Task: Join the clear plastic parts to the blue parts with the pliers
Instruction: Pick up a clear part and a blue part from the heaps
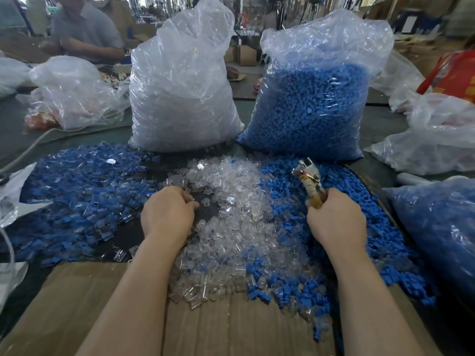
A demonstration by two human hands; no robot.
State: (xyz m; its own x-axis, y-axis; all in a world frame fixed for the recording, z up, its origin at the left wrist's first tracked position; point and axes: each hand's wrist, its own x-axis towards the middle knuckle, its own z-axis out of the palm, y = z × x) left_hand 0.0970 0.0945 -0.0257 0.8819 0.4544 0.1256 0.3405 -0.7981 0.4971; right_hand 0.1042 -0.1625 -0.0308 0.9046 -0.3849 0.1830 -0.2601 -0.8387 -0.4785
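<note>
A heap of clear plastic parts (239, 227) lies in the middle of the table. Loose blue parts (341, 201) are heaped to its right. On the left spreads a pile of joined blue-and-clear pieces (84, 191). My right hand (336, 219) grips the wrapped handles of the pliers (308, 176), whose metal jaws point up and away over the blue heap. My left hand (167, 214) rests palm down at the left edge of the clear heap, fingers curled into the parts; whether it holds one is hidden.
Behind the heaps stand a tall bag of clear parts (182, 86) and a tall bag of blue parts (311, 104). More plastic bags (437, 237) crowd the right and left sides. Flat cardboard (226, 325) covers the near edge. A person (84, 29) sits across, far left.
</note>
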